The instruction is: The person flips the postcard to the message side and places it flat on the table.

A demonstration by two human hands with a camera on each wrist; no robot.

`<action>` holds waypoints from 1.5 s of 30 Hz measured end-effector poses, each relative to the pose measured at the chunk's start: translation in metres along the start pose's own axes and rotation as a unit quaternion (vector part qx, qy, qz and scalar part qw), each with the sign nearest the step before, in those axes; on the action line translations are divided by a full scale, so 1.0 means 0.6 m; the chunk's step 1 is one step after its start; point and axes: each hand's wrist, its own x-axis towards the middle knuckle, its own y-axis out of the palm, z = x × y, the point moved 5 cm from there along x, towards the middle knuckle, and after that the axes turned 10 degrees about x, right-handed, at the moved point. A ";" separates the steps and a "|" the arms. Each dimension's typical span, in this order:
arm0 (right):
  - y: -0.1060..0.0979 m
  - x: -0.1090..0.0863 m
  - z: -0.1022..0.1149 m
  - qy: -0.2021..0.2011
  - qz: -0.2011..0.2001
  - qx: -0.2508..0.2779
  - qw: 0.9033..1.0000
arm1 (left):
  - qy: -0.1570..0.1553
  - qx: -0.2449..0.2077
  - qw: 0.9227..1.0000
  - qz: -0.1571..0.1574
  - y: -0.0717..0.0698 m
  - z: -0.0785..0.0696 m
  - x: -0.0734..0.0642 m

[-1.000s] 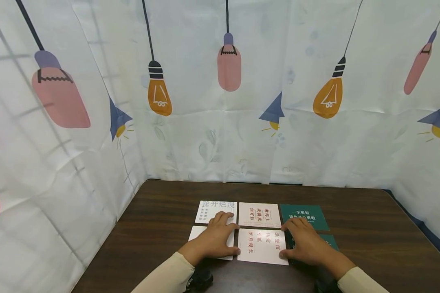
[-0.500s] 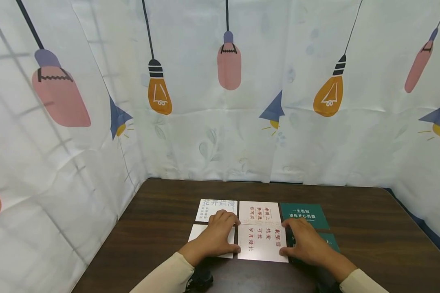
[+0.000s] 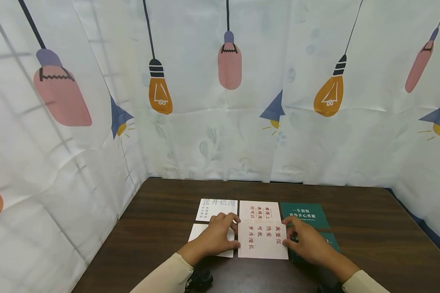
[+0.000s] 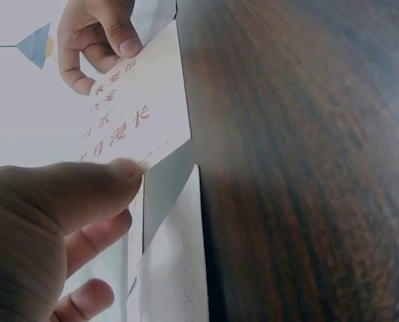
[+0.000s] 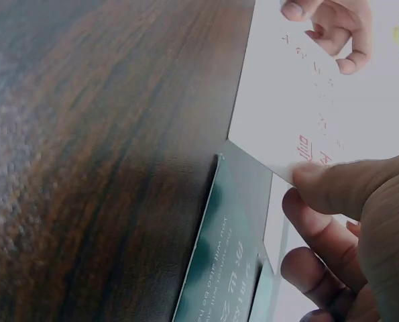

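Note:
A pale pink card point(image 3: 262, 240) with red writing lies between my two hands, front row centre. My left hand point(image 3: 218, 234) holds its left edge, thumb near the close corner and index finger farther up. On the opposite edge, my right hand point(image 3: 308, 240) grips with thumb and bent fingers. Both wrist views show a thumb right at the card's border, in the left one by its printed corner point(image 4: 152, 80). The card's far edge meets another pink card point(image 3: 247, 211) behind it. Part of a white card point(image 3: 196, 232) is hidden under my left hand.
Behind stand a white card point(image 3: 206, 211) at left and a green card point(image 3: 308, 221) at right. Another green card point(image 3: 330, 240) lies partly under my right hand. The dark wooden table point(image 3: 161, 219) ends at a patterned white curtain point(image 3: 227, 150).
The near pink card has shifted away from me, closing the gap to the far pink card. My right fingers have bent more, and its thumb has come onto the card's edge.

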 end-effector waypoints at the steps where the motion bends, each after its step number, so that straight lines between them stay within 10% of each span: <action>1: -0.001 -0.001 0.001 -0.001 0.001 0.003 1.000 | 0.004 -0.004 1.000 -0.004 -0.001 0.000 0.000; 24: -0.020 -0.011 0.006 -0.020 -0.005 0.026 0.999 | 0.015 -0.043 0.998 -0.044 -0.014 -0.010 -0.002; 45: -0.030 -0.027 0.015 -0.125 -0.013 -0.008 0.992 | 0.036 -0.024 0.997 -0.071 -0.027 -0.017 -0.012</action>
